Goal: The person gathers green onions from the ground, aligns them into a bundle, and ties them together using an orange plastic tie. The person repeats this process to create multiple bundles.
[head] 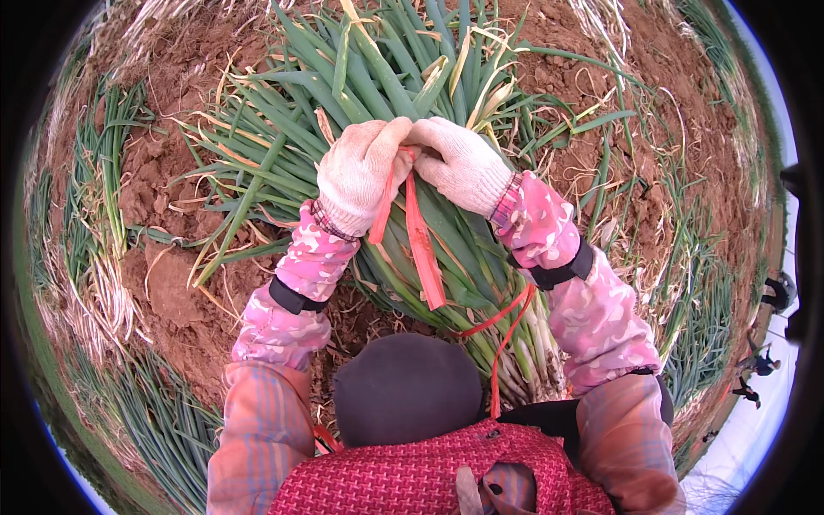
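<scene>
A large bundle of green onions [444, 238] lies on the soil before me, its leaves spread away from me and its white root ends near my right knee. Over the leaves, my left hand [365, 170] and my right hand [458, 161], both in white knit gloves, meet at the fingertips. Between them they pinch a red plastic tie strip [421, 248], whose two flat ends hang down towards me. The exact grip is partly hidden behind the fingers. A second red tie [502, 315] crosses the bundle lower down, close to the white stalks.
Loose brown soil [177, 290] surrounds the bundle. More pulled onions [106, 257] lie in a row at left, and others [692, 309] at right. My dark-clad knee [409, 389] is close below the bundle. Several people, one of them a distant person [766, 364], appear at the right rim.
</scene>
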Available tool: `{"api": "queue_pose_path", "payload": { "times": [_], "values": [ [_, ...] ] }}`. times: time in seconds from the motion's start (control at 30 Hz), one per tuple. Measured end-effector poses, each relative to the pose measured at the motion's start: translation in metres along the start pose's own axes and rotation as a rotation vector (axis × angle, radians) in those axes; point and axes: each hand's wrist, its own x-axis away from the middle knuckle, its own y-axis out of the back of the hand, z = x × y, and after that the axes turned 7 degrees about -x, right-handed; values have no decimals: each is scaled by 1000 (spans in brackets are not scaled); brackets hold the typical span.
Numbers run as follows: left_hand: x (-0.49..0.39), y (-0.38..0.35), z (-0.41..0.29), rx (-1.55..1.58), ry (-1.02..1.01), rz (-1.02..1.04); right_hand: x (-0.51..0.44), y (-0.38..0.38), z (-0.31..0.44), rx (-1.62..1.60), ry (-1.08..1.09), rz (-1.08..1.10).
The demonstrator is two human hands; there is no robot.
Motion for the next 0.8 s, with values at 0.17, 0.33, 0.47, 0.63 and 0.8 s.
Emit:
{"api": "queue_pose_path", "payload": {
  "times": [0.17,0.33,0.47,0.63,0.8],
  "values": [
    [1,11,-1,-104,-16,116,-10,8,2,144,59,6],
    [-2,19,-7,-192,-35,150,-5,9,11,-227,-86,-190],
    [-5,29,-8,-184,-63,243,-1,37,24,-450,-509,115],
    [-23,41,-11,65,15,238,-2,76,53,-90,-630,90],
    [-33,60,-11,905,748,449,-5,45,47,-1220,-262,-130]
  ]
}}
